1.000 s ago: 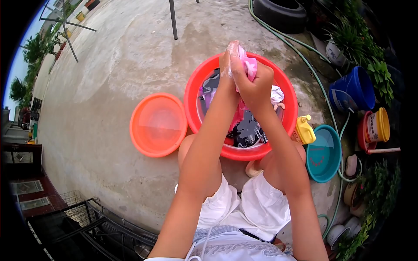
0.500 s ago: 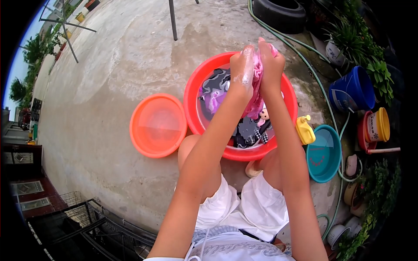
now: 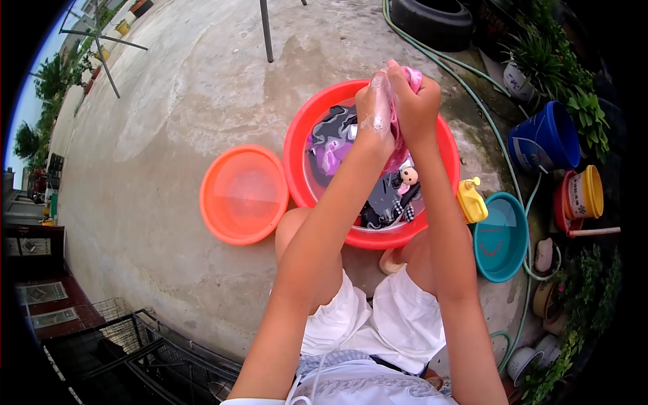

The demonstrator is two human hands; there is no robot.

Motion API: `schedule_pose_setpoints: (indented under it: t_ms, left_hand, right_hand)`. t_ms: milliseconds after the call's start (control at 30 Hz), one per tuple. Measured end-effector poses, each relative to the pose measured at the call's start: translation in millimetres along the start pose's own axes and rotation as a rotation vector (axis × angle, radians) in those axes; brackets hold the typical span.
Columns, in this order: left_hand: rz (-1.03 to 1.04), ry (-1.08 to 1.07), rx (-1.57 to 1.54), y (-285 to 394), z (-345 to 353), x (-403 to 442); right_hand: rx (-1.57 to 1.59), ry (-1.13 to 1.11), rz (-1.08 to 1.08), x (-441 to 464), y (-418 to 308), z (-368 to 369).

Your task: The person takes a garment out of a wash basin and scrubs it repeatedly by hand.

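Note:
Over the far part of a red basin point(image 3: 295, 128), my left hand point(image 3: 375, 111) and my right hand point(image 3: 416, 108) are closed together round a bunched pink cloth point(image 3: 399, 131). White suds cover part of my left hand and wrist. A pink end of the cloth sticks out above my right hand, and more hangs below between my wrists. In the basin's water lie a purple cloth point(image 3: 331, 156), dark cloth point(image 3: 379, 197) and a small doll-like figure point(image 3: 408, 177) beside checked fabric. My forearms hide part of the basin.
An orange basin point(image 3: 244, 196) stands left of the red one. At the right are a yellow bottle point(image 3: 472, 201), a teal basin point(image 3: 500, 236), a blue bucket point(image 3: 544, 138) and a green hose point(image 3: 487, 115). A black tyre point(image 3: 433, 23) lies at the back.
Both hands have shifted slightly right over the basin since the first frame, and their hold on the pink cloth has altered. The doll-like figure and the purple cloth now show more.

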State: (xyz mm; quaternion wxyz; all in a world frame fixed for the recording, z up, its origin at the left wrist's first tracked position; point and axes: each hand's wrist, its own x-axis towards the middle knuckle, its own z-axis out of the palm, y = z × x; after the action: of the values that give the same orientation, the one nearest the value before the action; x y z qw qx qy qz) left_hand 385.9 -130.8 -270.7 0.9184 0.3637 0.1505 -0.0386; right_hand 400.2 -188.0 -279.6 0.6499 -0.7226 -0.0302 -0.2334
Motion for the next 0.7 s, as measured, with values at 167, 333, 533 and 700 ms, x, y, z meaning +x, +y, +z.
schedule_pose_setpoints:
  t_ms: [167,333,533,700]
  left_hand:
    - [0.069,-0.017,0.154,-7.6,0.7,-5.5]
    - [0.012,-0.059,0.121,-1.3,-0.6,-5.3]
    - [-0.071,-0.120,0.066,3.8,-11.4,0.0]
    - [0.094,-0.110,0.248,8.1,-31.0,16.6]
  right_hand:
    - [0.213,0.030,0.231,13.1,12.0,-8.7]
    - [0.169,0.030,0.188,9.7,3.3,-5.2]
    - [0.020,-0.024,-0.038,-8.2,-15.1,-2.0]
    - [-0.102,-0.129,-0.269,-30.7,-20.5,9.1]
